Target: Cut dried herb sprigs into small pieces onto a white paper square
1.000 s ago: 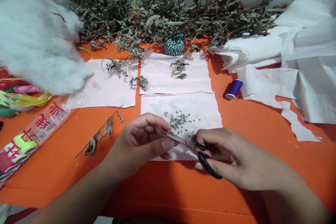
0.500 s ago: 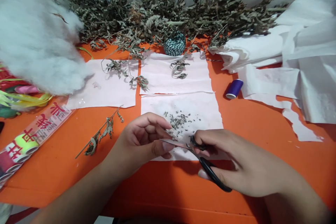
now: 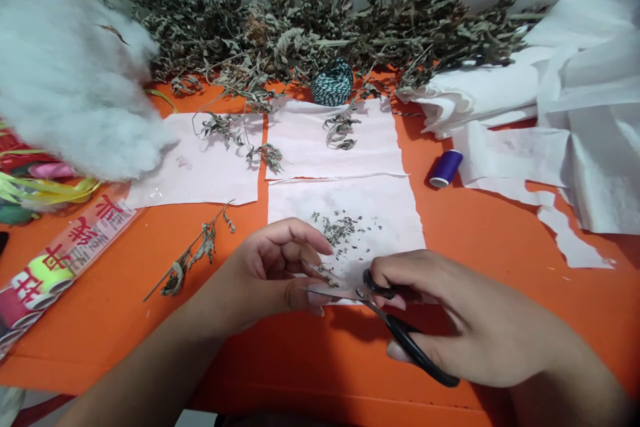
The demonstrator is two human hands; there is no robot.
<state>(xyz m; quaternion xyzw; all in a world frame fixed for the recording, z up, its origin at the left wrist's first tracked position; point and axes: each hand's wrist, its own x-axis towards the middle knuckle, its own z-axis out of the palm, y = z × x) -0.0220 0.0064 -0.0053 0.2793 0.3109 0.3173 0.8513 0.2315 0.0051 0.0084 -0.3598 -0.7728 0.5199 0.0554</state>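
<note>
Black-handled scissors (image 3: 417, 350) are in my right hand (image 3: 465, 313), their blades parted and pointing left. My left hand (image 3: 275, 273) pinches a small bit of dried leaf (image 3: 327, 273) between thumb and fingers, right at the blades. Below and behind the hands lies a white cloth (image 3: 295, 203) with a small scatter of cut leaf bits (image 3: 343, 228). To the left of my left hand, a dried sprig (image 3: 203, 247) rests on the orange table (image 3: 480, 233).
A long pile of dried plants (image 3: 300, 33) spans the back, with a ball of twine (image 3: 333, 83) before it. White stuffing (image 3: 85, 93) and packaged thread spools (image 3: 55, 270) are at left. A purple spool (image 3: 446, 168) and white cloths (image 3: 595, 93) are at right.
The scissors and my right hand have moved slightly down and right, and the blades have opened wider. My left hand has shifted a little lower.
</note>
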